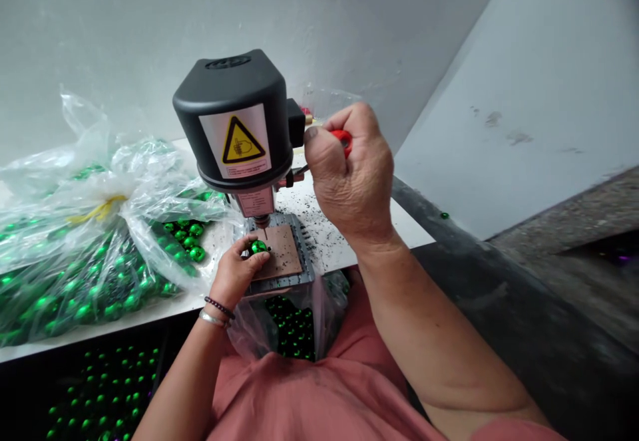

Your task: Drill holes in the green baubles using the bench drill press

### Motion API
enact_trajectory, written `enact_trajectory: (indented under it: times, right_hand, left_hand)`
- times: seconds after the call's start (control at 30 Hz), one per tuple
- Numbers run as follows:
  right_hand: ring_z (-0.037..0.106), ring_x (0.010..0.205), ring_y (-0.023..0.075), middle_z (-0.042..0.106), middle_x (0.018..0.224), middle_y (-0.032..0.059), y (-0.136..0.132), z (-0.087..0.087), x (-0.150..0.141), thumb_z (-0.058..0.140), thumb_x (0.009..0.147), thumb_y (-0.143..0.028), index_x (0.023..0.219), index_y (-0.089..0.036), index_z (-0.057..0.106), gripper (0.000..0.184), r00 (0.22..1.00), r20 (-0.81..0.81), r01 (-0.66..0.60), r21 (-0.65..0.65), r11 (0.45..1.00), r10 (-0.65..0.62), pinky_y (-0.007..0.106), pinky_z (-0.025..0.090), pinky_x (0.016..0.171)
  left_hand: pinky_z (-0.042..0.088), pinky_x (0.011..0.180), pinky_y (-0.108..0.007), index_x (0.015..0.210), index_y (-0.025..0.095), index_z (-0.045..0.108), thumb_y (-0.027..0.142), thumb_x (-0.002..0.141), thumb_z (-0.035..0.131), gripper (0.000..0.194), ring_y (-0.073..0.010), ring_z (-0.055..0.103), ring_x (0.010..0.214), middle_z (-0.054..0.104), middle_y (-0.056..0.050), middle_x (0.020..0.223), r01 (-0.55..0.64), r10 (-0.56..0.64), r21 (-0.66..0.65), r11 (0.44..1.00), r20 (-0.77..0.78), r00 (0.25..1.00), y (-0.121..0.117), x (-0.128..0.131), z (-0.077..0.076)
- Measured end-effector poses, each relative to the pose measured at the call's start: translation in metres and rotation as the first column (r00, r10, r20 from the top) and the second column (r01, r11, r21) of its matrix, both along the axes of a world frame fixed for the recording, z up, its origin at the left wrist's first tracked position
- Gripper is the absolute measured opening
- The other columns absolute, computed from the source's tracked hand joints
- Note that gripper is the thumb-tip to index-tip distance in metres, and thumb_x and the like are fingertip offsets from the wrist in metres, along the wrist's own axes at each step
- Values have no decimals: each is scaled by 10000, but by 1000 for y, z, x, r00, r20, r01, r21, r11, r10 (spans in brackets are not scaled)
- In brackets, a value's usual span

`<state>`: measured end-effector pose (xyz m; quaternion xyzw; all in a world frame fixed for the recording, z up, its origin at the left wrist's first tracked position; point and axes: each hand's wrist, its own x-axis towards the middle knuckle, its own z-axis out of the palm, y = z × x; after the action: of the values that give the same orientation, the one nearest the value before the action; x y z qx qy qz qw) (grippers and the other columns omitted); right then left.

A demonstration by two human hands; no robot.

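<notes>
Left hand [237, 269] pinching green ball [258, 247] at drill press [234, 128], right hand [355, 178] clenched on red handle [341, 136] — bagged balls [90, 301] nearby

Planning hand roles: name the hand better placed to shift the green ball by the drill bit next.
Probably the left hand: it holds the green ball near the drill bit, while the right hand grips the red handle beside the machine head.

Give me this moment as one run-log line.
left hand: holding green ball at brown board, near drill bit | right hand: gripping red handle | bag of green balls: on table, left of drill press
</notes>
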<state>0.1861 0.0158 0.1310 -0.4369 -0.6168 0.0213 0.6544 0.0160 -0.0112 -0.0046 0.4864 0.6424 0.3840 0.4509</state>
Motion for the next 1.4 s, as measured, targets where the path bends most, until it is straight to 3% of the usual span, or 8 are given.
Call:
enact_trajectory:
  times: [0.37, 0.53, 0.8, 0.93, 1.03, 1.2, 1.4]
  right_hand:
    - [374, 509, 30, 391, 573, -66, 1, 3, 2, 463, 810, -400, 710, -195, 405, 235, 999, -25, -33, -74, 997, 31, 185, 360, 525]
    - [351, 498, 26, 374, 563, -69, 3, 7, 3, 450, 815, -390, 697, -194, 402, 235, 998, -13, -59, -85, 995, 58, 183, 329, 512]
    - [373, 484, 24, 378, 557, -72, 4, 7, 4, 471, 804, -397, 693, -197, 381, 246, 998, -14, -68, -93, 993, 67, 178, 345, 495]
    - [384, 490, 21, 375, 571, -72, 4, 7, 4, 467, 810, -393, 696, -196, 369, 248, 998, -4, -59, -95, 994, 59, 176, 366, 512]
    - [399, 486, 22, 383, 581, -69, 4, 7, 4, 453, 816, -403, 710, -198, 366, 246, 996, -25, -91, -117, 989, 88, 180, 375, 517]
    - [405, 491, 31, 391, 579, -64, 4, 7, 4, 466, 794, -425, 709, -199, 376, 258, 991, -52, -126, -122, 985, 120, 191, 369, 510]
    - [381, 501, 19, 400, 594, -63, 4, 6, 4, 451, 802, -438, 726, -199, 379, 261, 988, -60, -145, -109, 983, 139, 171, 374, 519]
  left_hand:
    - [439, 579, -226, 1046, 211, 631, 355, 619, 681, 454, -131, 558, 635, 621, 5, 705, 99, -60, 101, 990, -334, 941, 13, 9, -7]
    - [446, 650, -249, 1002, 208, 647, 349, 610, 683, 419, -149, 566, 703, 632, -1, 750, 88, -27, 143, 986, -382, 924, 16, 13, -8]
    - [441, 717, -263, 1058, 201, 650, 355, 647, 663, 439, -165, 567, 778, 652, -35, 899, 124, -61, 161, 979, -348, 935, 8, 7, 1]
    - [425, 565, -231, 1083, 173, 636, 376, 686, 612, 446, -125, 533, 593, 626, -7, 695, 124, -121, 4, 992, -204, 972, 4, -1, 4]
    - [413, 512, -216, 1121, 148, 606, 379, 687, 602, 492, -102, 504, 515, 585, 16, 590, 85, -92, -86, 993, -85, 992, 5, -4, 4]
    - [436, 543, -208, 1138, 137, 588, 359, 637, 650, 551, -98, 539, 561, 606, 5, 628, 69, -66, -90, 993, 43, 997, 8, 0, 6]
    - [382, 469, -184, 1134, 144, 591, 335, 623, 657, 550, -77, 491, 496, 569, 32, 589, 43, -41, -102, 994, 20, 999, 12, 8, 9]
